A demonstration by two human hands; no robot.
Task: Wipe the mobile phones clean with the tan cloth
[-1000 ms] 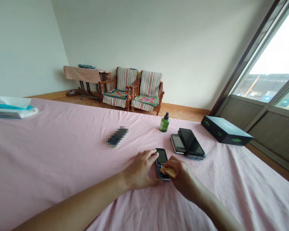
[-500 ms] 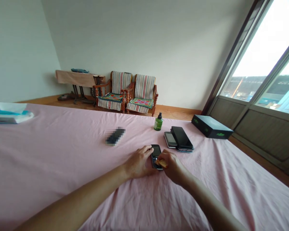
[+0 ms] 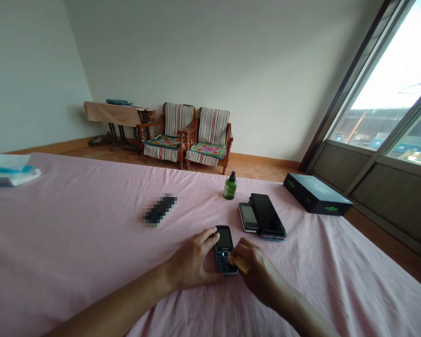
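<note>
A small black keypad phone (image 3: 223, 248) lies on the pink sheet (image 3: 84, 234). My left hand (image 3: 191, 262) rests on the sheet beside it, fingertips curled against the phone's left edge and top. On the phone's lower right, my right hand (image 3: 254, 269) pinches a small yellow-orange pad (image 3: 239, 263) against the keypad. Just beyond lies a stack of dark smartphones (image 3: 264, 216), with a green spray bottle (image 3: 230, 186) behind them.
A blurred dark object (image 3: 160, 210) lies to the left of the phones. A black box (image 3: 315, 194) sits near the right edge. A white and blue pack (image 3: 7, 171) is at the far left. Two striped chairs (image 3: 187, 138) and a small table stand by the wall.
The view has shifted slightly. Both hands stay at the keypad phone, the right hand keeping the yellow pad on its lower end.
</note>
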